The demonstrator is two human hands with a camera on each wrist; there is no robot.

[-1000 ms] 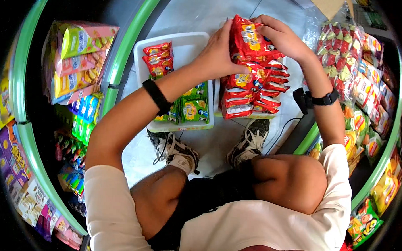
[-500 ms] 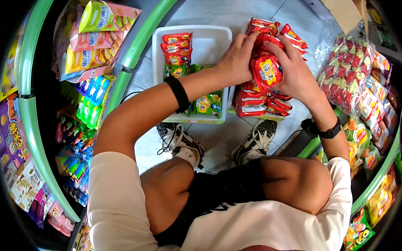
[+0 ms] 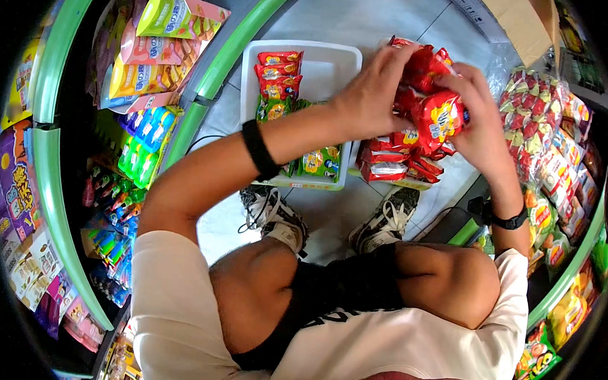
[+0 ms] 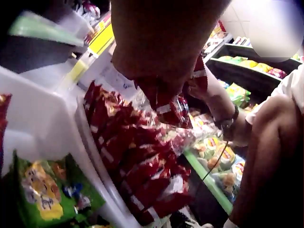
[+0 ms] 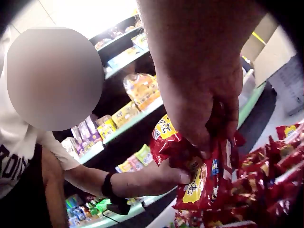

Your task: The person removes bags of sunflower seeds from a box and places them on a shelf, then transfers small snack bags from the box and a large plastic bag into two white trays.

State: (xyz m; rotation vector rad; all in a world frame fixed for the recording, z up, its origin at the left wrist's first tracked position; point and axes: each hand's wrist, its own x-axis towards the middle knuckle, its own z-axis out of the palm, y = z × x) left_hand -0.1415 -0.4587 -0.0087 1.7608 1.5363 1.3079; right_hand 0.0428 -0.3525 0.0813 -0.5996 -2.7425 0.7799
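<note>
Both hands are over the right-hand bin, each gripping red snack packets. My left hand [image 3: 373,95] has its thumb and fingers around a bunch of packets [image 3: 425,68]. On the other side, my right hand [image 3: 479,122] holds a red packet with a yellow label [image 3: 440,121], its fingers bent over the top. In the right wrist view the gripped packets [image 5: 194,185] press together between the two hands. Below them, rows of red packets [image 4: 142,161] stand upright in the bin [image 3: 419,185]. How many packets each hand has is hidden by the fingers.
Left of it stands a white bin [image 3: 249,74] with red packets [image 3: 279,75] and green packets [image 3: 318,162]. Snack shelves with green edges [image 3: 218,66] flank both sides. A bag of small packets [image 3: 531,117] and a cardboard box [image 3: 517,23] are at right. Shoes [image 3: 385,219] stand close before the bins.
The hands have lifted a bunch of red packets and drawn somewhat apart, the right hand tilting its packet to the right. The head view has shifted, so the bins appear further right.
</note>
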